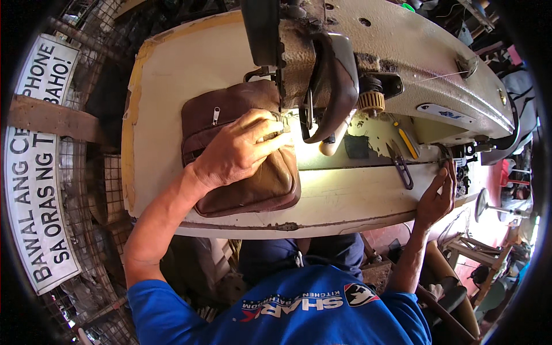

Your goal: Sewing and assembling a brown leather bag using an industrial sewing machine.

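Observation:
A brown leather bag [250, 187] with a zipper lies on the table, its far right edge under the needle area of a beige sewing machine [414, 54]. Across the bag reaches my left hand [238, 146], its fingers bent and closed on the bag's edge close to the needle. At the table's right end, my right hand [438, 195] has its fingers bent at a dark part beside the machine's base; what they grip there is too small to make out. The bag's underside and the stitching point are hidden.
Thread snips [401, 165], a yellow-handled tool [406, 138] and a dark fabric scrap [357, 147] lie under the machine arm. A lamp lights the pale tabletop [351, 198]. Wire mesh with a white sign [40, 172] stands at the left; a wooden stool [480, 253] is at the lower right.

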Motion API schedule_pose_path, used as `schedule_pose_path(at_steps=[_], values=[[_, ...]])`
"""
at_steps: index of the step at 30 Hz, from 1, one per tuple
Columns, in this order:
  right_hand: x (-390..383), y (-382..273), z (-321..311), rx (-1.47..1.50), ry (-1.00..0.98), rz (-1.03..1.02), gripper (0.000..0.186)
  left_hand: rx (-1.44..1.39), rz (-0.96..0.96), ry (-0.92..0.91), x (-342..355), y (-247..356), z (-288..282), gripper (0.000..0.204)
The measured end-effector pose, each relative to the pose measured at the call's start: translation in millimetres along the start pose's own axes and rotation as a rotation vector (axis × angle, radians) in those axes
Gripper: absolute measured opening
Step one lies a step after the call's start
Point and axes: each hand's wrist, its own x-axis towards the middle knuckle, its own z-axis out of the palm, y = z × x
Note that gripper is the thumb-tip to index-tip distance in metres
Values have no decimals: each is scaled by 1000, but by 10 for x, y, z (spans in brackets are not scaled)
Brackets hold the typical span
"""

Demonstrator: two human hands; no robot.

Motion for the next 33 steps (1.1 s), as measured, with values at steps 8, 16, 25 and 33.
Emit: schedule_pose_path(at_steps=[8,16,25,33], values=[[-12,24,-3,-13,34,-120,28,-21,-12,-8,10,-4,24,34],[-395,-1410,-191,767,-610,-777,38,21,10,-30,21,-3,30,34],[-335,-1737,-50,926,-737,-705,35,34,37,-2,-4,-4,-3,35],[-224,-1878,516,663,-788,-619,42,47,26,23,22,-19,42,31]])
